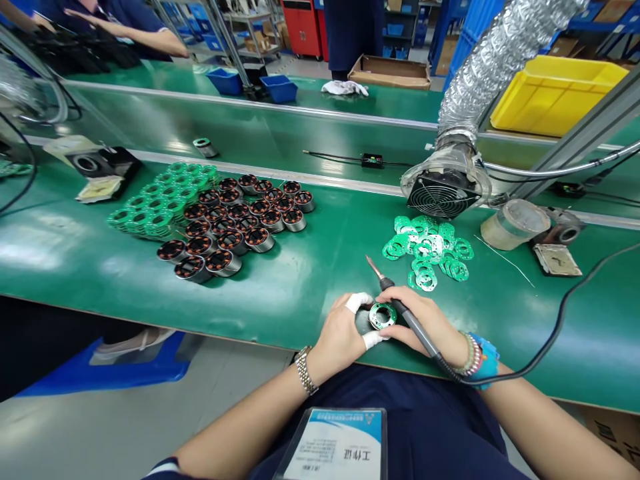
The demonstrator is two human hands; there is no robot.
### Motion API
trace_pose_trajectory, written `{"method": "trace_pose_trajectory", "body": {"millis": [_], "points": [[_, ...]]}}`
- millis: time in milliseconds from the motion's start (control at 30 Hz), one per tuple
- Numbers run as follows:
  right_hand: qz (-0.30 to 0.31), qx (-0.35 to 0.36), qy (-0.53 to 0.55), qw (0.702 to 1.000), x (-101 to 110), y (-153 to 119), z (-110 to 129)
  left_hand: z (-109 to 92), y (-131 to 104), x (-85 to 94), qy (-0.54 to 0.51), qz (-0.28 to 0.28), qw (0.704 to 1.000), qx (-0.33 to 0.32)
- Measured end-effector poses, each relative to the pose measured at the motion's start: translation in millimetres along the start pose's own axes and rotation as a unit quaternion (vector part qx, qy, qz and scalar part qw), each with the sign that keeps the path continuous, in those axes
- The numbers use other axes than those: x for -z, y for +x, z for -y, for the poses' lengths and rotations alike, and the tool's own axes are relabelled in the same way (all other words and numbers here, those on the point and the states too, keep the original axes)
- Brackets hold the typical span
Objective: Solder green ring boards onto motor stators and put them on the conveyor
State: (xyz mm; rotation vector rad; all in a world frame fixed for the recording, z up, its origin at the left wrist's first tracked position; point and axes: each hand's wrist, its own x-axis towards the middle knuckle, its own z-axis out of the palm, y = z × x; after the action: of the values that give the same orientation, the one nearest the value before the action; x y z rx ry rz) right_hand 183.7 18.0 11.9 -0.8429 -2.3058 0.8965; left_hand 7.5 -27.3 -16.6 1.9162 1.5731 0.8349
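Close to the table's front edge, my left hand (343, 332) curls its white-covered fingertips around the left side of a round part topped by a green ring board (383, 316). My right hand (430, 325) touches the same part from the right with thumb and finger. A soldering iron (411, 321) lies in my right hand, its tip pointing up and left, away from the part. To the left stand rows of motor stators (231, 240) with copper windings, beside stacked green boards (155, 207). Loose green ring boards (425, 247) lie in a pile beyond my right hand.
A fan (443, 195) on a foil duct (485, 73) stands behind the loose rings. At right are a round container (515, 223) and an iron stand (563, 230). The iron's cable (557, 320) curves rightward. Across the bench sits another person (135, 30).
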Motion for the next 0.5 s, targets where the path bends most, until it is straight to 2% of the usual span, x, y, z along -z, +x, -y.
{"method": "trace_pose_trajectory", "body": {"millis": [233, 400, 500], "points": [[0.010, 0.003, 0.007, 1.000, 2, 4, -7, 2, -4, -1.9, 0.002, -0.016, 1.000, -0.006], [0.021, 0.007, 0.027, 0.999, 3, 3, -11, 6, -6, 7.3, -0.027, 0.035, 0.997, -0.062], [0.016, 0.009, 0.029, 0.999, 1, 0, -17, 8, -5, 9.1, -0.058, 0.036, 0.996, -0.053]]}}
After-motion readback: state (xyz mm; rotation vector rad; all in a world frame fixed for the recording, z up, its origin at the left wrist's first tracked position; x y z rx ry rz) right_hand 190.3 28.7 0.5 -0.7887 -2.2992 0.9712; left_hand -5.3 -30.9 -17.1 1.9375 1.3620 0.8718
